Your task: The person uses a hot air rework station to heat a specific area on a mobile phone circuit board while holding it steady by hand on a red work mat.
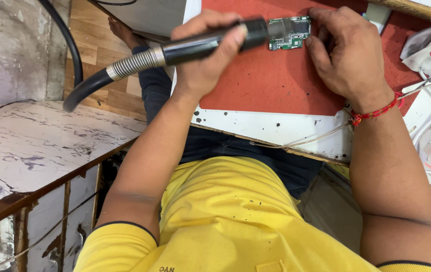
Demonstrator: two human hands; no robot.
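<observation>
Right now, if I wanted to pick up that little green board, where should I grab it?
Take the green circuit board by its long bare edges, coming in from the near side. It lies flat on the red mat, so pinch the rims, not the chip-covered face. The right hand already pins its far corner, and the black nozzle tool in the left hand covers its left end.

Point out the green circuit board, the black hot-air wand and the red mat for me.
green circuit board (290, 34), head view, middle of its bare face.
black hot-air wand (195, 47), head view, black barrel beside the left hand.
red mat (270, 80), head view, bare patch between the hands.
</observation>
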